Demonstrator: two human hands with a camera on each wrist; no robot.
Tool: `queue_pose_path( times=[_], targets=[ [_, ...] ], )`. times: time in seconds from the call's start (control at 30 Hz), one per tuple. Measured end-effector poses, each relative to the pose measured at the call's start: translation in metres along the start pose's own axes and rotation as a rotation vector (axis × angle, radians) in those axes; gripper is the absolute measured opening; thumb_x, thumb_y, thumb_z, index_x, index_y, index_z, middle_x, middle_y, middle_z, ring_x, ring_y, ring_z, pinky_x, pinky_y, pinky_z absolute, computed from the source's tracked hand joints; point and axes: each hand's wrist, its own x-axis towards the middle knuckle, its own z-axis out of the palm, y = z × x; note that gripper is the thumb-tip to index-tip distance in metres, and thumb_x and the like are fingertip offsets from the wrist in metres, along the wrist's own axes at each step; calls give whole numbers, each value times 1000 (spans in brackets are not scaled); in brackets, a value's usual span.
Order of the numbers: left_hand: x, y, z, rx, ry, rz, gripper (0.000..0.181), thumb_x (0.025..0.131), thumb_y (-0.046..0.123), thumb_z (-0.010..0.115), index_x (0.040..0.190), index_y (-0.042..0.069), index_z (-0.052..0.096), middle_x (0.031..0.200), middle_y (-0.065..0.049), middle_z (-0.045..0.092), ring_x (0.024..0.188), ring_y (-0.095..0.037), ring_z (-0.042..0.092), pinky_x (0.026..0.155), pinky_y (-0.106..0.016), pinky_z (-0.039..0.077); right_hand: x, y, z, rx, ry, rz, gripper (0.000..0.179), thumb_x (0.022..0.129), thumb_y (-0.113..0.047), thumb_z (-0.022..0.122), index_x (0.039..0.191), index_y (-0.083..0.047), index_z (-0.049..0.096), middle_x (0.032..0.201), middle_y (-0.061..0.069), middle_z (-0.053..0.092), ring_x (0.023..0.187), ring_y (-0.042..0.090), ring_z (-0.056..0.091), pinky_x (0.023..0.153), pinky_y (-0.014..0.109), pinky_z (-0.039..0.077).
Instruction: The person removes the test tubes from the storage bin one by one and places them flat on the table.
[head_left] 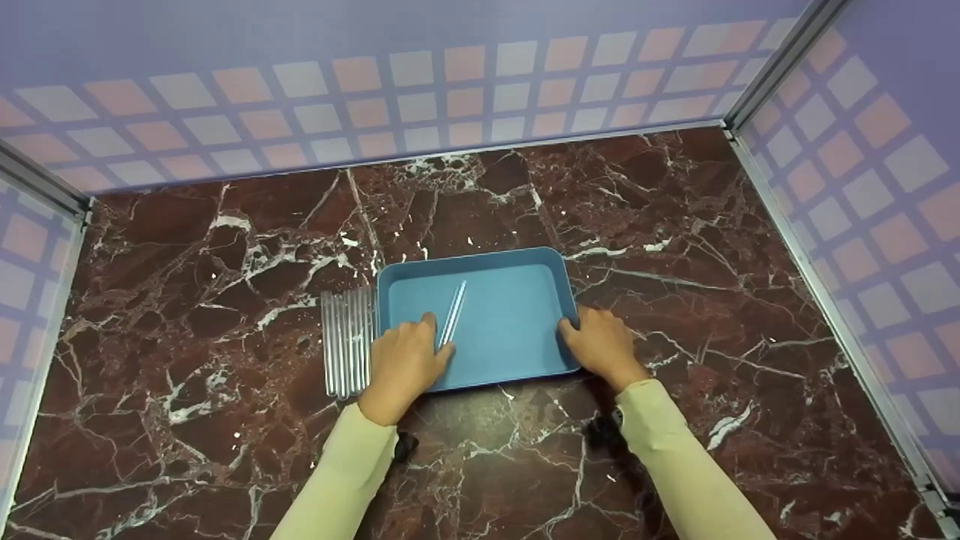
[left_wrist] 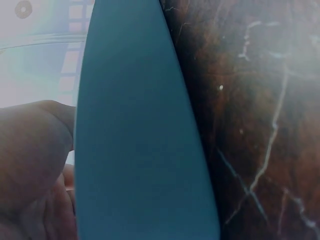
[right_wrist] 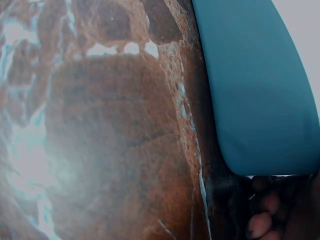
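A blue rectangular tray (head_left: 510, 322) lies on the dark red marbled surface. My left hand (head_left: 405, 364) reaches over its near-left corner, and thumb and fingers pinch the lower end of a slim clear tube (head_left: 454, 307) that slants inside the tray. Just left of the tray, several similar clear tubes (head_left: 346, 345) lie side by side, partly behind the left hand. My right hand (head_left: 604, 341) grips the tray's right wall, thumb over the rim. In the left wrist view the tray's side (left_wrist: 135, 130) hides part of that hand. Curled fingers (right_wrist: 260, 225) show below the tray's corner (right_wrist: 265, 125) in the right wrist view.
Low partitions with pink and white squares enclose the surface: a back wall (head_left: 450, 90), a right wall (head_left: 862, 142) and a left wall (head_left: 30, 247). Metal rails (head_left: 825, 315) run along their base. Small white flecks dot the marbled surface (head_left: 675, 225).
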Motion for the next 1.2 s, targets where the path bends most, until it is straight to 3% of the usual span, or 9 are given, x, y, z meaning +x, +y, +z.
queue_pose_path(
  times=[0.23,0.5,0.73,0.97,1.2],
  targets=[
    [4,1,2,-2,-42,-24,44,81,42,73,101,3,64,74,-17,67,62,-35,64,48,-45,47,0,1,0,4,-1,-2,37,91,-40,49,101,-9,67,106,22,69,93,47,65,70,60,48],
    [6,3,4,10,-76,-29,47,81,42,73,107,4,63,73,-14,66,57,-31,61,46,-41,45,0,0,0,-2,1,6,38,91,-42,48,101,-10,66,106,23,69,93,48,65,69,60,47],
    [6,5,5,11,-34,-6,40,80,36,74,104,4,63,76,-17,68,59,-37,63,47,-47,47,0,0,0,-2,10,-2,38,91,-41,49,97,-8,66,103,24,70,90,49,65,68,59,48],
    [6,5,6,5,-2,18,25,82,23,67,97,4,63,67,-15,64,50,-33,57,42,-48,43,0,0,0,-16,-7,-2,40,92,-41,48,107,-8,66,108,23,69,93,48,65,71,59,48],
    [6,5,6,3,3,20,23,81,22,65,96,4,63,67,-14,64,51,-33,58,42,-47,42,0,0,-1,-15,-7,-6,40,93,-40,48,107,-9,67,108,23,69,93,48,65,71,59,48]
  ],
)
